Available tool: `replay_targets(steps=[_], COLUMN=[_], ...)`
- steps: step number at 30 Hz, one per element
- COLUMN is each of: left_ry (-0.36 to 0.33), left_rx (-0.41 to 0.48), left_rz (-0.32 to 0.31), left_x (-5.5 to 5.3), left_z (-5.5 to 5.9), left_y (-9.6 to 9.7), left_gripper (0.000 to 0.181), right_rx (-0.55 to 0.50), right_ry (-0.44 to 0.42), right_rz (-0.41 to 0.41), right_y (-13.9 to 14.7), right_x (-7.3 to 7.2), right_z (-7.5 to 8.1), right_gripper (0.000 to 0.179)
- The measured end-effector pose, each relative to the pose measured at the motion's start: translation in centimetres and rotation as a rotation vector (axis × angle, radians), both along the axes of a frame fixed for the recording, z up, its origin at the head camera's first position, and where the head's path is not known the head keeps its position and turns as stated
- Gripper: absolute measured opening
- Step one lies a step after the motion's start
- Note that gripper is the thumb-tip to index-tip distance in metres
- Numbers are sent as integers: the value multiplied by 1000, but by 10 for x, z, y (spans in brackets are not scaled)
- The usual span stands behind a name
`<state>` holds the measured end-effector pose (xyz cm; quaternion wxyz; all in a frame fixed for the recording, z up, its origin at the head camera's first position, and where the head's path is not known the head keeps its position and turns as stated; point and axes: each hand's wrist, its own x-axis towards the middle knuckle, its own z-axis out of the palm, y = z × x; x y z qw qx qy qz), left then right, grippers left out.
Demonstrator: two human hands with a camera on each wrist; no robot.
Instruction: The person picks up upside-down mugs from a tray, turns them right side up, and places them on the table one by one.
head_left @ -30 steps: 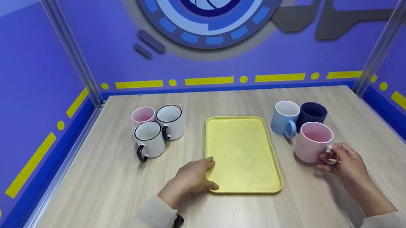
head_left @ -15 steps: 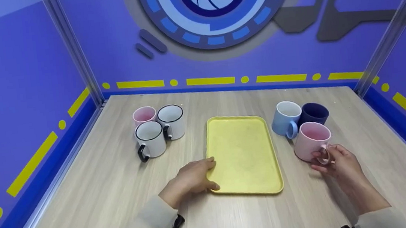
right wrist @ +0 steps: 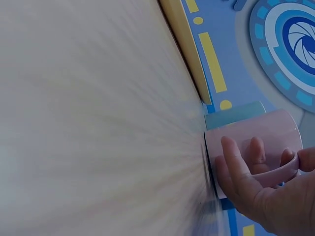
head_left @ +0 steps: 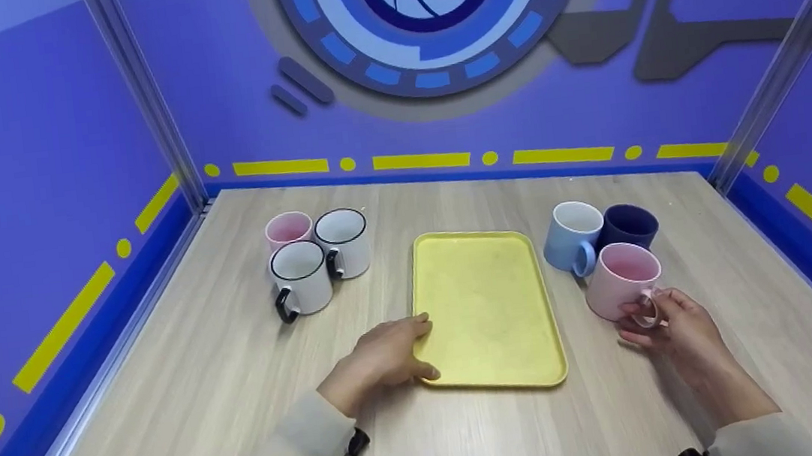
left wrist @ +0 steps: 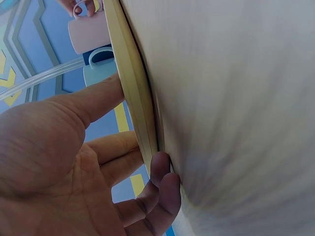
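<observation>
At the left long edge of the yellow tray [head_left: 486,310], my left hand [head_left: 382,355] rests with thumb and forefinger over the rim. In the left wrist view, the ring and little fingers of this left hand [left wrist: 64,157] bend beside the tray's outer side. My right hand [head_left: 690,342] holds the pink mug [head_left: 615,289] by its handle, fingers through the loop. The mug is upright, apparently on the table. Close behind it are a light blue mug [head_left: 566,241] and a navy mug [head_left: 630,223]; in the right wrist view, the pink mug [right wrist: 270,130] partly hides the blue one.
Left of the tray stand a second pink mug [head_left: 290,230] and two white black-rimmed mugs, one in front [head_left: 303,280] and one behind [head_left: 349,249]. Walls with blue panels [head_left: 209,75] enclose the wooden table [head_left: 488,438] at the back and sides.
The pink mug and my right hand have shifted slightly left, closer to the blue and navy mugs, then stayed nearly still. My left hand has kept its place on the tray.
</observation>
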<state>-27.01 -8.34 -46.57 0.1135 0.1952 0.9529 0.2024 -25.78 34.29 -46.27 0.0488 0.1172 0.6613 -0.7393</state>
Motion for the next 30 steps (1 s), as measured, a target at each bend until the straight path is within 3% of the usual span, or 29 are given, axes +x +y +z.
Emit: replay_targets(steps=[5, 13, 21, 25, 30], left_ry=[-3, -19, -22, -30, -27], left_rx=[-7, 19, 20, 22, 29], left_rz=[0, 9, 11, 12, 10], left_x=[0, 1, 2, 2, 2], left_z=[0, 1, 2, 2, 3], left_y=[0, 0, 2, 1, 0], left_gripper=[79, 79, 79, 79, 79], right_rx=[19, 141, 148, 185, 272], right_ry=[-21, -50, -169, -164, -136], right_rz=[7, 28, -59, -104, -94], right_y=[2, 3, 7, 8, 8], right_x=[1, 4, 9, 14, 21], right_z=[-1, 2, 10, 12, 14], right_gripper=[27, 29, 28, 29, 31])
